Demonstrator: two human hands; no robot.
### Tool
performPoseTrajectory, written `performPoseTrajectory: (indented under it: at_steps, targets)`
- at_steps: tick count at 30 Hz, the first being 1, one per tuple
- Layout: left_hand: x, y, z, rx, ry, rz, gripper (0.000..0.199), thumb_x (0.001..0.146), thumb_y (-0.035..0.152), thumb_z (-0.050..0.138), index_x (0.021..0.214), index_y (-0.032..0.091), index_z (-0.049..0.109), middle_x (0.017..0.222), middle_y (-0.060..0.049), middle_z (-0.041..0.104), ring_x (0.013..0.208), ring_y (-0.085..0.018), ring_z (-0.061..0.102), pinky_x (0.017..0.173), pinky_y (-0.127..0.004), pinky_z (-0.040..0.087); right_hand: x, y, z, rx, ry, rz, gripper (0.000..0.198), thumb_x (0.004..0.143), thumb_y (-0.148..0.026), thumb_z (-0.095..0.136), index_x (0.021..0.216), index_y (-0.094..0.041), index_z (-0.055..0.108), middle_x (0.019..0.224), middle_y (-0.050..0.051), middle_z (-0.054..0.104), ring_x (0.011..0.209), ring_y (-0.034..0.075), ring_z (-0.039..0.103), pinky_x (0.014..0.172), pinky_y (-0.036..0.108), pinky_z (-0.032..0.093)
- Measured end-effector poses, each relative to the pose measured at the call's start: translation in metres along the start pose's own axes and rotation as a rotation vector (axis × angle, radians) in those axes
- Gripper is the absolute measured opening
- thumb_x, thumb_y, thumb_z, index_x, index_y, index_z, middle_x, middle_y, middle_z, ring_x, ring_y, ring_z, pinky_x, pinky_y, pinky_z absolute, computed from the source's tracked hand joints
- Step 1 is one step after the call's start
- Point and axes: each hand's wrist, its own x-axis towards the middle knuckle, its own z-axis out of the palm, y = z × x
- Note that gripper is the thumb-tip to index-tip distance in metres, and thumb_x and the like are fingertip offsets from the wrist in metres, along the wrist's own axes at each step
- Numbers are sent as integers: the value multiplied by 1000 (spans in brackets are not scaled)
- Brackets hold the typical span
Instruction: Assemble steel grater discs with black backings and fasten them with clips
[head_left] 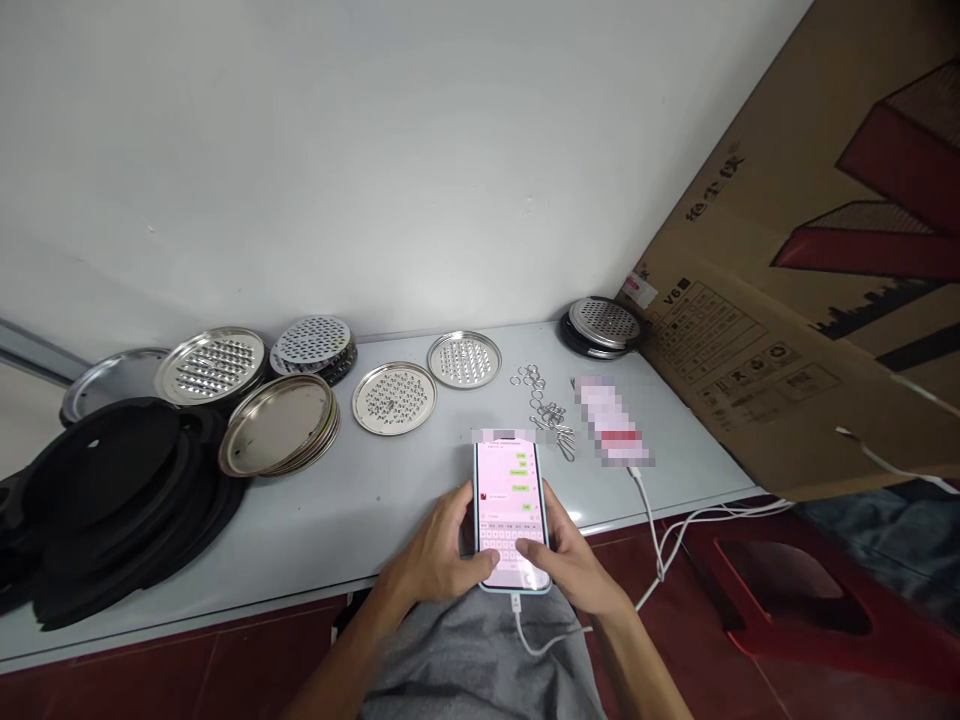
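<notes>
- Phone [510,515] held upright between both hands above the near edge of the white table [390,500], screen lit and facing the camera, a chat and a keyboard showing on it.
- Left hand [439,555] wraps the phone's left edge, fingers [459,508] curled behind it and the thumb lying across the lower screen.
- Right hand [574,560] clasps the right edge the same way, its thumb reaching onto the keyboard area from the right; both thumbs touch the glass.
- White cable [529,635] plugs into the phone's bottom end and loops down over a grey cloth on the lap.
- Just beyond the phone, on the table, lies a small heap of metal rings [544,405], with a blurred item to their right.
- Farther back sit two perforated metal discs [394,397], side by side.
- To the left: a stack of shallow metal pans [279,425] and black round lids [105,490].
- A cardboard box [795,280] leans in at the right.
</notes>
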Motion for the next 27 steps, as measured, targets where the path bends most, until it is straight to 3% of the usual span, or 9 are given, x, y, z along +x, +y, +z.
performPoseTrajectory:
  at_steps: [6,9,13,20,27]
  targets:
    - [-1,2,-1,-13,-6,-12,67,75,22,66,140,17,51,133,-12,65,109,-30,63,99,-44,51,0,-2,2,16,-8,25,58,92,-38,70,144,-31,45,133,7,64,120,28,62,103,44,50]
    - [-1,2,-1,-3,3,-15,66,75,22,65,139,17,52,128,-12,67,106,-29,64,98,-44,51,0,0,1,7,-4,15,57,92,-34,68,145,-31,46,136,6,62,122,27,61,106,44,48]
    - [1,2,-1,-30,-17,9,64,76,22,65,138,16,52,122,-11,69,101,-27,64,97,-43,52,0,6,-4,36,-4,0,61,92,-30,65,148,-32,44,140,5,60,128,28,57,114,47,40]
    - [0,0,0,-69,-28,-37,63,80,24,63,142,16,50,128,-11,67,103,-27,64,98,-43,51,-2,7,-7,75,-74,-20,70,87,-30,68,151,-31,40,141,6,60,132,31,53,109,46,44]
    - [0,-1,-2,-84,-26,-63,51,92,29,53,141,19,53,131,-10,66,113,-29,62,101,-42,48,-2,8,-8,98,-93,-11,77,84,-24,66,154,-31,37,144,5,58,137,31,49,115,49,38]
